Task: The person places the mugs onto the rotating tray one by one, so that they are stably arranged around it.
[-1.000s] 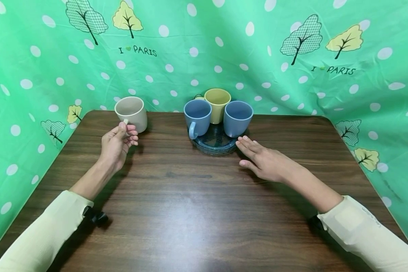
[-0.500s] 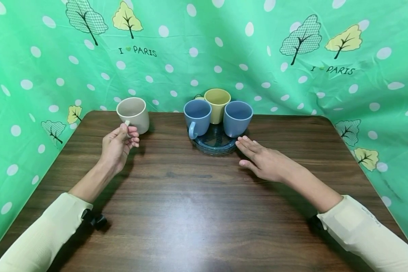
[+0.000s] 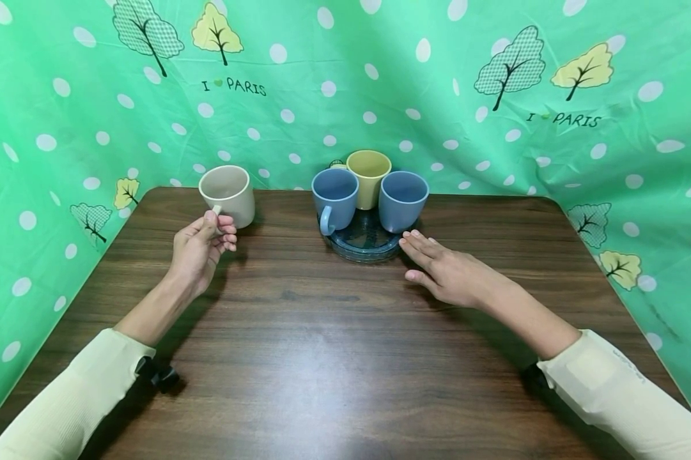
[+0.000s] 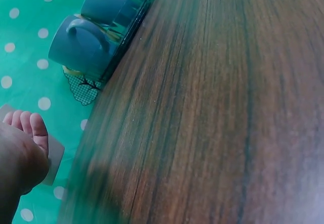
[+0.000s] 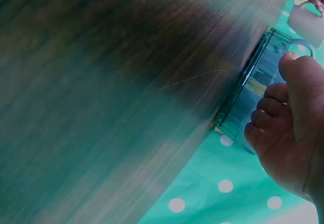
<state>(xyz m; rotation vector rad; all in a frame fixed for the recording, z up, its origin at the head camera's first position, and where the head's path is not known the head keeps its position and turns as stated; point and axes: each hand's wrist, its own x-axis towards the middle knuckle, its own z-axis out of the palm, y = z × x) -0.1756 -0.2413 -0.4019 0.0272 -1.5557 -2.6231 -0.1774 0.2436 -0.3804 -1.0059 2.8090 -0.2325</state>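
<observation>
My left hand [image 3: 198, 249] pinches the handle of an off-white mug [image 3: 238, 201] at the back left of the table, thumb on top. The mug is upright and seems slightly above the tabletop. My right hand [image 3: 451, 275] lies with straight fingers, its fingertips at the right front rim of a round bluish glass tray [image 3: 364, 246]. On that tray stand a blue mug with its handle forward [image 3: 333, 204], a second blue mug [image 3: 401, 207] on the right, and a yellow mug [image 3: 369, 182] behind. The left wrist view shows the handled blue mug [image 4: 81, 47] side-on.
The dark wood table [image 3: 322, 345] spreads out in front of the tray and between the arms. A green dotted cloth [image 3: 345, 76] hangs close behind the mugs and along both sides. A black wrist camera [image 3: 163, 378] sits under the left cuff.
The off-white mug, held in my left hand, has shifted slightly right and toward me. My right hand, the tray and its mugs have not moved.
</observation>
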